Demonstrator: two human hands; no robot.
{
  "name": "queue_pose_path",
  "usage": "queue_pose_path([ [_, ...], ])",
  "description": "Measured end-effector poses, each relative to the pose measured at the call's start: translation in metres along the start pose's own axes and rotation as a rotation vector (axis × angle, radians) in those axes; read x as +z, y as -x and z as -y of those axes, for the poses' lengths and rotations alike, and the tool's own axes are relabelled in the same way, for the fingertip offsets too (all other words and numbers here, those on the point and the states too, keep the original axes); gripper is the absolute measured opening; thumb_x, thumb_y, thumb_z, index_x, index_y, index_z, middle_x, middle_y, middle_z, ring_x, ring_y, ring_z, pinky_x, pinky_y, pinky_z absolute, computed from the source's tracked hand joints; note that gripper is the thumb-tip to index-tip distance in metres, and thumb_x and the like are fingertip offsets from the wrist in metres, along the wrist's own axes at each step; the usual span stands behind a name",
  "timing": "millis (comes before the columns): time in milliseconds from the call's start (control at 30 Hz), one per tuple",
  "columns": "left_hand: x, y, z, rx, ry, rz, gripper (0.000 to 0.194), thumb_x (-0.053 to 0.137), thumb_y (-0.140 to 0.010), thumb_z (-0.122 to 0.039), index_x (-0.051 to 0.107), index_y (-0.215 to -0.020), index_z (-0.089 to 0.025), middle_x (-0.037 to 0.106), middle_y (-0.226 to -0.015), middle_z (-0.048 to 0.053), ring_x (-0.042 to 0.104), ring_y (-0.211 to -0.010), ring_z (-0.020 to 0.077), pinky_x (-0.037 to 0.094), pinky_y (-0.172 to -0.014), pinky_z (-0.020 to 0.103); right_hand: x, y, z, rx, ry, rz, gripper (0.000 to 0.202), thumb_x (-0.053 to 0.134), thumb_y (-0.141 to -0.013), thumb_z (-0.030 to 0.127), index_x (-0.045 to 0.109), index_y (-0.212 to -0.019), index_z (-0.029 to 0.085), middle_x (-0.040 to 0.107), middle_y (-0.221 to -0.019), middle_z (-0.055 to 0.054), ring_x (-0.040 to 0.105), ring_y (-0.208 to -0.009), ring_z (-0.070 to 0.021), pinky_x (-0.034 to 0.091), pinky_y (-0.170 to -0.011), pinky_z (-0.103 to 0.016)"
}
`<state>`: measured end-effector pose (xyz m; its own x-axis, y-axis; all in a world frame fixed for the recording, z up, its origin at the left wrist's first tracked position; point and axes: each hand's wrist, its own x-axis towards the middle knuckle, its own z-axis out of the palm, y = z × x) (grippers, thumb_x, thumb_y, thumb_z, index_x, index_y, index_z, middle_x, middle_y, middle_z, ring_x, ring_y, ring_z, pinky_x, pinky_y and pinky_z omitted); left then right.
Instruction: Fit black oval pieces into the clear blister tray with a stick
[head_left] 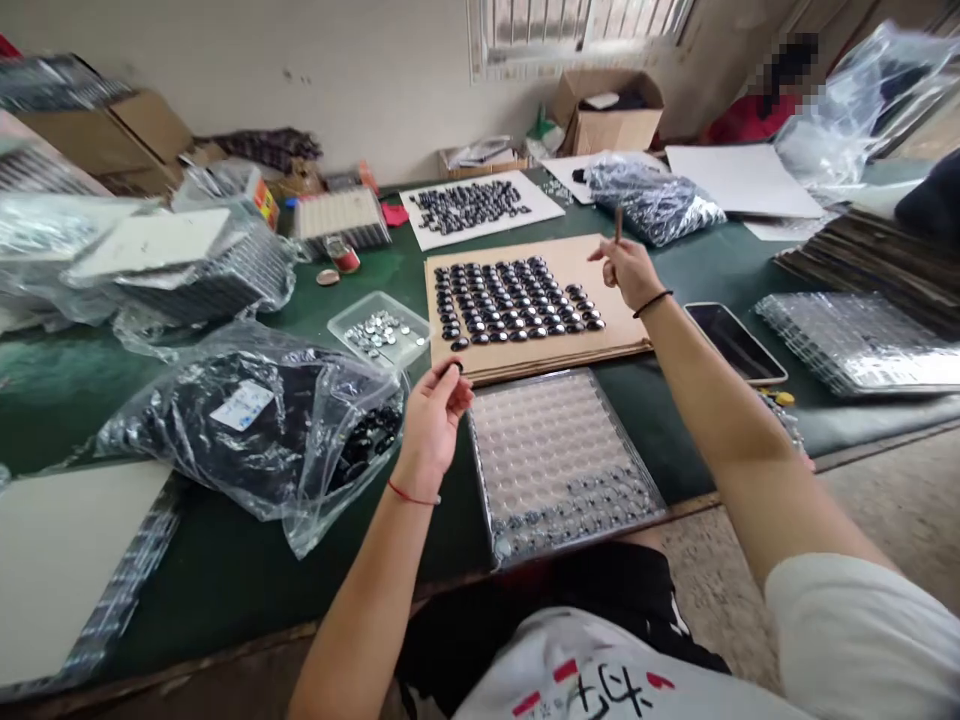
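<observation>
My left hand is closed, with a small shiny black domed piece pinched between thumb and fingertips. It is just off the near left corner of a cardboard sheet, on which rows of glossy black domed pieces lie. Over the right side of that sheet, my right hand grips a thin brown stick that stands upright. Its lower end is hidden by the fingers. In front of my body, a clear plastic tray with round hollows holds small pieces in its nearest rows.
Left of the sheet stand a clear tub of small silvery discs and a plastic bag of black pieces. A phone and stacked trays lie at right. Behind, a white board bears many dark pieces, beside a wrapped bundle.
</observation>
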<state>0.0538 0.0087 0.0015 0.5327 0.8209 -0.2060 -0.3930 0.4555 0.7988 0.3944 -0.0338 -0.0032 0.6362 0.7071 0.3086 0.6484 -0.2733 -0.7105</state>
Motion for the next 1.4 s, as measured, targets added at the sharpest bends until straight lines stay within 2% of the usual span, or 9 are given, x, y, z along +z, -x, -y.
queue_pose_path([
  [100, 0.002, 0.000, 0.002, -0.002, -0.053, 0.016, 0.023, 0.065, -0.069, -0.021, 0.062, -0.091, -0.015, 0.058, -0.062, -0.001, 0.054, -0.054, 0.0049, 0.044, -0.053, 0.014, -0.015, 0.061, 0.041, -0.200, -0.316, 0.100, 0.048, 0.020, -0.091, 0.046, 0.056, -0.078, 0.016, 0.049, -0.059, -0.001, 0.047, -0.050, -0.0103, 0.039, -0.049, -0.023],
  [200, 0.006, 0.004, 0.007, -0.051, -0.127, 0.038, 0.021, 0.065, -0.069, -0.023, 0.062, -0.088, -0.015, 0.057, -0.059, -0.001, 0.053, -0.053, 0.0055, 0.043, -0.052, 0.015, -0.027, 0.134, 0.078, -0.359, -0.364, 0.356, 0.043, 0.029, -0.089, 0.047, 0.054, -0.071, 0.016, 0.045, -0.058, 0.000, 0.043, -0.050, -0.0095, 0.036, -0.047, -0.022],
  [267, 0.009, 0.006, 0.012, -0.057, -0.174, 0.063, 0.021, 0.065, -0.069, -0.025, 0.062, -0.087, -0.015, 0.056, -0.058, -0.001, 0.052, -0.052, 0.0055, 0.042, -0.051, 0.015, -0.031, 0.171, 0.089, -0.414, -0.381, 0.521, 0.041, 0.028, -0.091, 0.043, 0.053, -0.073, 0.016, 0.049, -0.060, -0.001, 0.045, -0.051, -0.0092, 0.037, -0.048, -0.021],
  [367, 0.010, 0.008, 0.016, -0.047, -0.222, 0.087, 0.021, 0.065, -0.069, -0.027, 0.062, -0.086, -0.015, 0.055, -0.057, -0.002, 0.050, -0.051, 0.0051, 0.041, -0.050, 0.015, -0.031, 0.198, 0.092, -0.470, -0.299, 0.717, 0.033, 0.032, -0.092, 0.035, 0.053, -0.077, 0.015, 0.054, -0.065, -0.002, 0.049, -0.055, -0.0094, 0.038, -0.053, -0.021],
  [567, 0.011, 0.008, 0.021, 0.034, -0.386, 0.096, 0.022, 0.064, -0.070, -0.031, 0.062, -0.086, -0.016, 0.054, -0.058, -0.002, 0.049, -0.051, 0.0054, 0.038, -0.048, 0.014, -0.024, 0.205, 0.093, -0.571, -0.038, 0.801, 0.029, 0.037, -0.090, 0.030, 0.054, -0.072, 0.016, 0.055, -0.063, -0.002, 0.048, -0.056, -0.0107, 0.035, -0.054, -0.021],
  [767, 0.008, 0.014, 0.023, 0.170, -0.683, 0.119, 0.033, 0.060, -0.070, -0.044, 0.050, -0.057, -0.016, 0.039, -0.039, -0.006, 0.031, -0.035, 0.0051, 0.023, -0.037, 0.017, -0.022, 0.183, 0.110, -0.674, -0.034, 0.742, 0.031, 0.035, -0.091, 0.031, 0.055, -0.073, 0.016, 0.057, -0.064, -0.003, 0.050, -0.057, -0.0113, 0.035, -0.055, -0.022],
  [933, 0.013, 0.022, 0.021, 0.360, -0.998, 0.206, 0.017, 0.057, -0.075, -0.036, 0.065, -0.076, -0.021, 0.061, -0.061, 0.000, 0.052, -0.056, 0.0124, 0.035, -0.054, 0.020, 0.000, 0.156, 0.112, -0.697, -0.087, 0.558, 0.031, 0.036, -0.090, 0.032, 0.056, -0.073, 0.015, 0.059, -0.066, -0.004, 0.052, -0.059, -0.0114, 0.036, -0.056, -0.022],
  [1133, 0.014, 0.022, 0.027, 0.271, -1.004, 0.269, 0.016, 0.060, -0.072, -0.030, 0.068, -0.086, -0.027, 0.067, -0.083, 0.002, 0.057, -0.077, 0.0195, 0.036, -0.068, 0.023, 0.015, 0.157, 0.098, -0.688, -0.113, 0.450, 0.029, 0.038, -0.090, 0.031, 0.057, -0.074, 0.015, 0.060, -0.067, -0.004, 0.052, -0.058, -0.0116, 0.035, -0.053, -0.022],
  [1400, 0.016, 0.021, 0.023, 0.258, -1.139, 0.262, 0.016, 0.055, -0.076, -0.036, 0.064, -0.073, -0.023, 0.059, -0.063, 0.000, 0.046, -0.057, 0.0144, 0.029, -0.057, 0.022, 0.018, 0.168, 0.090, -0.613, -0.157, 0.304, 0.026, 0.039, -0.089, 0.031, 0.057, -0.076, 0.017, 0.059, -0.066, -0.003, 0.050, -0.055, -0.0112, 0.034, -0.051, -0.022],
])
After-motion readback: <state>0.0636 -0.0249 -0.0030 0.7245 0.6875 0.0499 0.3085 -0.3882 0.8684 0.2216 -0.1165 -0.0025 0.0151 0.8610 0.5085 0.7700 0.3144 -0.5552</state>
